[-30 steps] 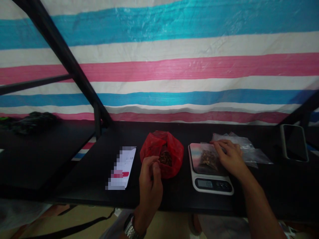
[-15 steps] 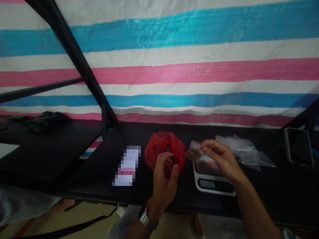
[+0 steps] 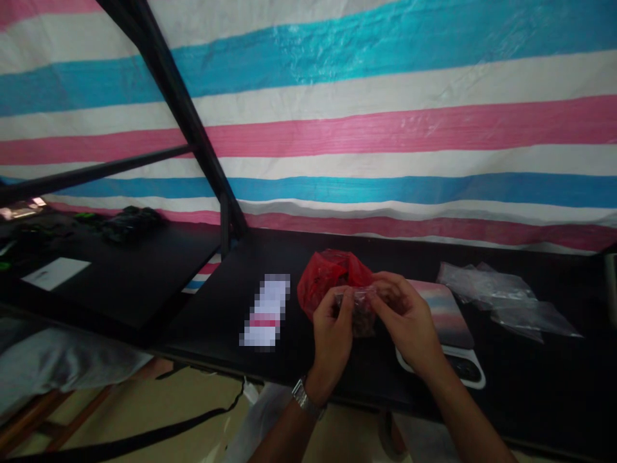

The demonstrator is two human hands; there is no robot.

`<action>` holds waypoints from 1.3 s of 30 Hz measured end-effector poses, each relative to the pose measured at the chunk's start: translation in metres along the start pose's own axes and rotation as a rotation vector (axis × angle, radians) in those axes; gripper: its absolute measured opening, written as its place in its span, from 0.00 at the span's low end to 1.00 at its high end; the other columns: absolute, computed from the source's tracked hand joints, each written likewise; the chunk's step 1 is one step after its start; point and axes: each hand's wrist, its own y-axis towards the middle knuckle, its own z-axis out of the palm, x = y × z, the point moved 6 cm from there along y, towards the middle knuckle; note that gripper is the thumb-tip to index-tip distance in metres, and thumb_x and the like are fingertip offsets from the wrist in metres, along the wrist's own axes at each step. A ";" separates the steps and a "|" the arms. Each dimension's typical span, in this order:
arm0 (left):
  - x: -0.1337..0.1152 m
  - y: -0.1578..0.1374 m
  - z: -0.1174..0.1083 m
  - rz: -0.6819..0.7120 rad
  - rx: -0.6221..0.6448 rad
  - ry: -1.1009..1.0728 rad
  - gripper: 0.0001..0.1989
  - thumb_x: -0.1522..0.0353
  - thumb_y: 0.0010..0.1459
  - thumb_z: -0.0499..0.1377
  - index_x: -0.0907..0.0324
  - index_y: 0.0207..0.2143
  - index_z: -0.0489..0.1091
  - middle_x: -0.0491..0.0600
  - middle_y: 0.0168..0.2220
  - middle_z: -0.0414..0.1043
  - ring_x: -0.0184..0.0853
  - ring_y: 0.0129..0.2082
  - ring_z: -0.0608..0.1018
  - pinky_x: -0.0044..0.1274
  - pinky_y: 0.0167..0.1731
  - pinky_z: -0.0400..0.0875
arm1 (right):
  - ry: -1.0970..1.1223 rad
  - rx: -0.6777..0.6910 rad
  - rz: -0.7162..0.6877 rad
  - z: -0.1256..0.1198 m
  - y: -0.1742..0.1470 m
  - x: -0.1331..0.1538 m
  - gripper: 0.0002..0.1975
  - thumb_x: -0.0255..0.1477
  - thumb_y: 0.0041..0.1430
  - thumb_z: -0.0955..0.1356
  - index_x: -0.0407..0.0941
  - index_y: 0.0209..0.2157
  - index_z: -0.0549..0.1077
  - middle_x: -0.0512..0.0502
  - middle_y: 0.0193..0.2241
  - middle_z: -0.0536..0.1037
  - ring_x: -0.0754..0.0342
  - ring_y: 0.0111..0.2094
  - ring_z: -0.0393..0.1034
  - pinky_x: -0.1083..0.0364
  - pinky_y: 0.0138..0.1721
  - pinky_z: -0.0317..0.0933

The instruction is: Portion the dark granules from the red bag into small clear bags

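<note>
Both hands pinch the top edge of a small clear plastic bag (image 3: 363,316) with dark brownish bits inside. My left hand (image 3: 333,337), a metal watch on its wrist, is closed on the bag's left end. On the right end, my right hand (image 3: 405,318) grips with thumb and fingers. Just behind them sits a red plastic bag (image 3: 318,283), its mouth open and its contents hard to make out. To the right, a white digital scale (image 3: 446,315) with a shiny plate is partly covered by my right hand and forearm.
Flat clear plastic bags (image 3: 491,286) lie in a pile right of the scale. A pixelated paper slip (image 3: 267,312) rests on the black table (image 3: 207,347) at left. A black metal frame (image 3: 187,122) rises behind. Another table at left holds a white sheet (image 3: 56,273).
My right hand has carried the small bag left, off the scale's edge. My left hand has come out of the red bag's mouth and taken hold of the small bag too. The view has shifted.
</note>
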 end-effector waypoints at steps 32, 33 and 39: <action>-0.005 0.002 -0.012 0.203 0.088 0.120 0.08 0.64 0.65 0.63 0.57 0.37 0.81 0.48 0.37 0.83 0.35 0.37 0.83 0.25 0.40 0.76 | 0.031 -0.042 -0.155 0.016 -0.001 -0.003 0.16 0.31 0.58 0.77 0.52 0.45 0.72 0.54 0.33 0.80 0.55 0.36 0.78 0.55 0.42 0.72; -0.007 0.001 -0.012 0.220 0.096 0.132 0.07 0.65 0.65 0.63 0.57 0.37 0.81 0.49 0.37 0.83 0.35 0.38 0.82 0.25 0.41 0.76 | 0.030 -0.037 -0.159 0.015 -0.001 -0.003 0.16 0.31 0.58 0.77 0.52 0.45 0.73 0.54 0.33 0.80 0.55 0.36 0.78 0.55 0.42 0.72; -0.017 0.000 -0.012 0.352 0.167 0.184 0.06 0.68 0.66 0.65 0.55 0.36 0.82 0.48 0.36 0.84 0.36 0.39 0.81 0.26 0.41 0.75 | 0.030 -0.014 -0.186 0.014 -0.002 0.002 0.14 0.31 0.59 0.77 0.51 0.43 0.72 0.54 0.33 0.80 0.54 0.35 0.78 0.56 0.39 0.71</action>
